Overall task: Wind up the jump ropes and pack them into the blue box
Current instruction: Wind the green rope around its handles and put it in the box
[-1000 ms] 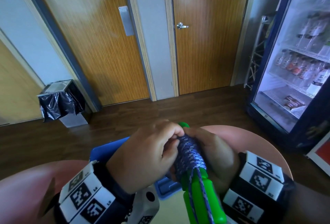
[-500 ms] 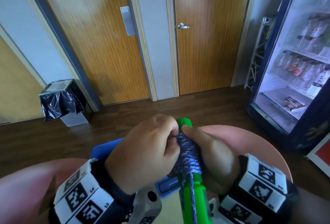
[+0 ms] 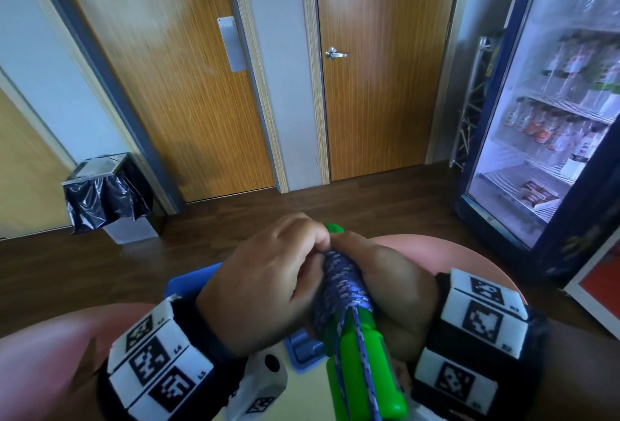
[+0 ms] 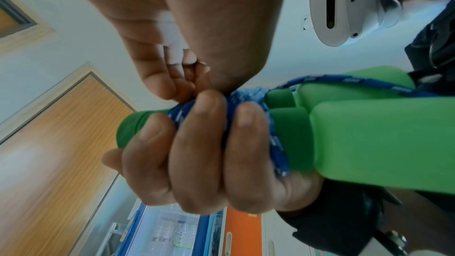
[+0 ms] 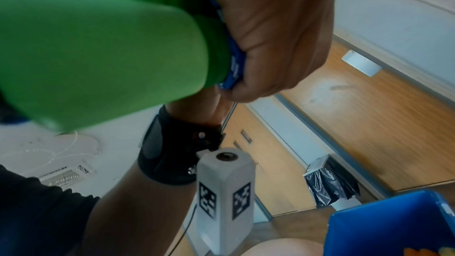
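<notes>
Right grip wraps wound jump rope on green handles; left grip pinches rope's far end, above blue box.

floor: dark wood | doors: two, wooden | drinks fridge: lit, right | bin: black liner, left

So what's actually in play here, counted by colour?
Green: 2 jump rope handles
Blue: 2, the rope wound on the handles and the blue box
Total: 4, not counting the left hand and right hand gripping the bundle.
</notes>
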Demonstrator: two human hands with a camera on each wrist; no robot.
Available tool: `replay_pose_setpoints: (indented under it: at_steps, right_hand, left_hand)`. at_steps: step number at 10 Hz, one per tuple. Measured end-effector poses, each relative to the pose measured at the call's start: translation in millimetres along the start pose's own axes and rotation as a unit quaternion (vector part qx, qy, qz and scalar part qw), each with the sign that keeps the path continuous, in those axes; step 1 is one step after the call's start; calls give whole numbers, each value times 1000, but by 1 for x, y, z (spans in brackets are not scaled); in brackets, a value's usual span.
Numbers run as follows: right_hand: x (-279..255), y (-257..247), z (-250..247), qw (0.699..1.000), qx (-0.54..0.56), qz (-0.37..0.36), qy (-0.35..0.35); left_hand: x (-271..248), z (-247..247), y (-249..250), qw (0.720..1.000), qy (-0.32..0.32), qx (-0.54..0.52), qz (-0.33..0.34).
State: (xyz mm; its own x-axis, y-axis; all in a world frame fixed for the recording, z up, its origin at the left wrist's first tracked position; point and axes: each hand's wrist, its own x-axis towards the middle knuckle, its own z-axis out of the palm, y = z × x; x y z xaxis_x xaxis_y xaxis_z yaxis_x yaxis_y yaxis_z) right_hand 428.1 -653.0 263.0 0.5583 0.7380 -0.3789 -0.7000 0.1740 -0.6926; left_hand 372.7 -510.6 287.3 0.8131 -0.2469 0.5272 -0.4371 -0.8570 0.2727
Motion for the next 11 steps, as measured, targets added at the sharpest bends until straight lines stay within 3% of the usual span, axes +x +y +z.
replay_pose_setpoints:
  at_steps: [3, 5, 7, 8, 9, 11]
  right_hand:
    - [-1, 0, -3, 998, 25, 53, -6]
    - [6, 3, -1, 1000, 9, -1, 30]
    - [15, 1, 6, 991, -63, -69, 92]
    - [10, 0, 7, 958, -208, -156, 120]
    - [5, -2, 5, 927, -278, -205, 147]
    - [-4, -1, 4, 903, -360, -195, 131]
  left_hand:
    - [-9, 9, -13, 999, 2, -26, -27]
    - [-5, 15, -17, 999, -44, 13, -2]
    - [-1, 15, -16, 1000, -15, -2, 7]
    - [-5, 17, -10, 999, 12, -31, -19]
    - [-8, 18, -2, 996, 11, -74, -45]
    - [-9, 10, -4, 997, -10, -47, -54]
